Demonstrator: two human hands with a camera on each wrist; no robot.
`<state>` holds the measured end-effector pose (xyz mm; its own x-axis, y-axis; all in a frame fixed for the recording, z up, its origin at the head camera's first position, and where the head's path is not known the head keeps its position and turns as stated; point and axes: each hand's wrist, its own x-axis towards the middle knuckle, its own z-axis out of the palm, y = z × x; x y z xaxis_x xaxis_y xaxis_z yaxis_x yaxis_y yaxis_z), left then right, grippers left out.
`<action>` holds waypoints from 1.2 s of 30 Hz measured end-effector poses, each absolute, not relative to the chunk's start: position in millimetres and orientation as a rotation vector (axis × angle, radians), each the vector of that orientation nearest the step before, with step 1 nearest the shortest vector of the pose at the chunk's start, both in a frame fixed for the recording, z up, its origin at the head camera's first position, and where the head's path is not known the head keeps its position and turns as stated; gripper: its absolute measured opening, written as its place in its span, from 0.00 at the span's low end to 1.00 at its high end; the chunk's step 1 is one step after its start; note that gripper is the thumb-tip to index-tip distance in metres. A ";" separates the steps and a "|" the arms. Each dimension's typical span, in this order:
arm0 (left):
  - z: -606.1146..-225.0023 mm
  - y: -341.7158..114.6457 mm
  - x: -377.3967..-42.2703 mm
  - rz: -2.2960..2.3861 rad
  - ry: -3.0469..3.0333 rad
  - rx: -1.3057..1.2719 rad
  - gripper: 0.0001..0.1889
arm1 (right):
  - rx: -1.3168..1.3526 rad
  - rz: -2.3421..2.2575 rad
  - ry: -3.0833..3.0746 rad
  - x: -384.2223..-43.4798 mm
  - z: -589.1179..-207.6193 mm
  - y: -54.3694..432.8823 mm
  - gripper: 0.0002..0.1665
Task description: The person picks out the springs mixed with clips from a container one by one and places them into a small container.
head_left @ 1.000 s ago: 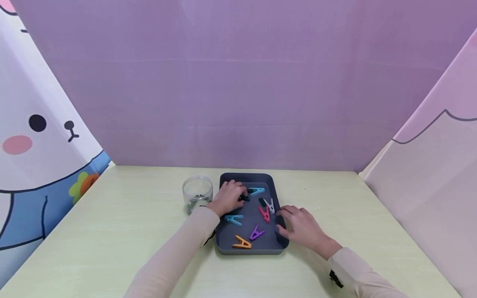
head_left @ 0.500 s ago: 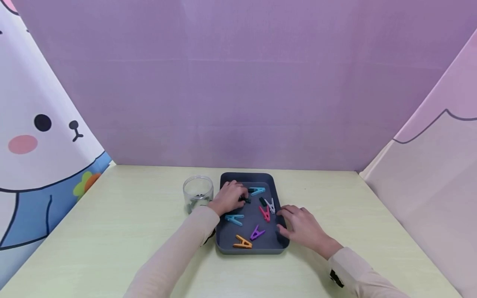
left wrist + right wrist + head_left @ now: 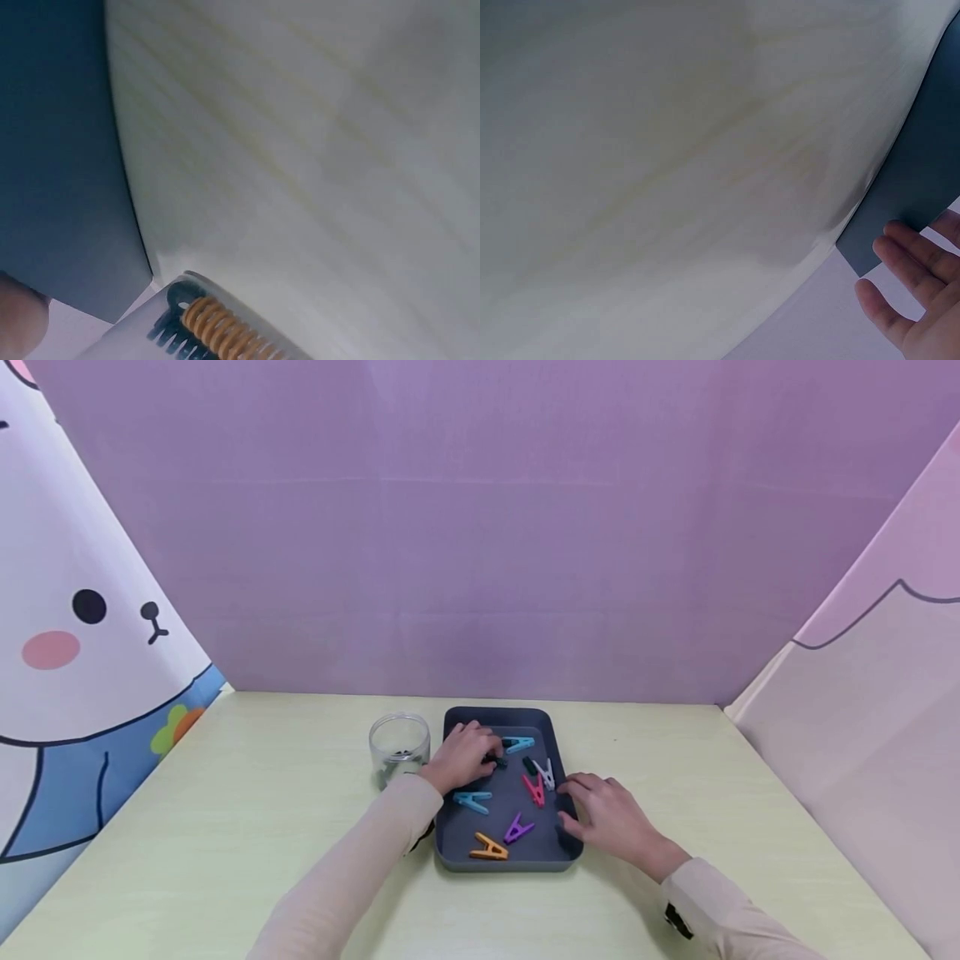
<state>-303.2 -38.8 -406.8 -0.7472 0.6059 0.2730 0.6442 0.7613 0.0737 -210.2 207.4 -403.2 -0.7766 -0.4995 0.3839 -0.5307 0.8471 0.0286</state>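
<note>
My left hand (image 3: 461,756) reaches over the left side of the dark grey tray (image 3: 542,855). Its thumb and fingers pinch a small dark claw clip (image 3: 497,762), mostly hidden by the hand. At the tray's right rim my right hand (image 3: 603,814) rests with relaxed, spread fingers; in the right wrist view its fingertips are right at the tray wall (image 3: 911,184). Inside the tray lie a blue clothespin (image 3: 519,744), a second blue clothespin (image 3: 472,802), a white clothespin (image 3: 545,774), a red clothespin (image 3: 534,791), a purple clothespin (image 3: 517,829) and an orange clothespin (image 3: 489,847).
A clear round jar (image 3: 377,758) stands left of the tray, close to the left forearm. In the left wrist view it holds a dark green claw clip (image 3: 178,295) and an orange ribbed piece (image 3: 221,330). A dark clip (image 3: 529,766) lies by the white clothespin.
The left hand has shifted very slightly to the right, with the dark claw clip turning a little at its fingertips. The right hand stays at the tray's rim.
</note>
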 end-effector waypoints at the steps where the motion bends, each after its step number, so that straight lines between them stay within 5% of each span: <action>1: -405.5 -39.0 -302.2 -0.243 -2.715 -0.988 0.06 | 0.770 0.114 -2.641 -210.2 -403.1 207.3 0.20; 36: -352.7 -42.3 -270.6 -0.235 -2.652 -1.029 0.09 | 0.794 0.118 -2.634 -213.5 -405.6 208.0 0.21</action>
<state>-270.6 -42.3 -352.7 -0.7046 0.6326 0.3213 0.6793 0.7323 0.0479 -213.5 208.0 -405.6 -0.7654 -0.5147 0.3862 -0.5473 0.8364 0.0299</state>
